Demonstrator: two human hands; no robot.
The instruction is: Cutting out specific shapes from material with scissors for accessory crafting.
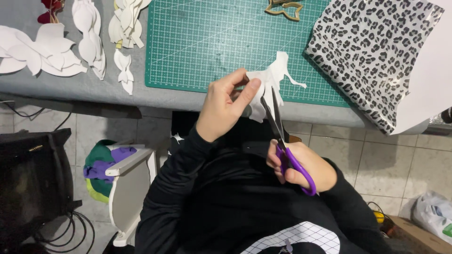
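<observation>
My left hand (226,106) pinches a white paper cutout (272,80) with jagged, leaf-like edges, held in the air over the near edge of the table. My right hand (301,167) grips purple-handled scissors (285,141), their dark blades pointing up and into the lower part of the paper. Both arms wear black sleeves. Part of the paper is hidden behind my left thumb and fingers.
A green cutting mat (212,42) lies on the grey table (84,87). White paper petal shapes (52,49) lie at the left. A leopard-print sheet (372,51) covers the right. A tan cutout (284,9) rests at the mat's top. Below are a white stool (129,183) and tiled floor.
</observation>
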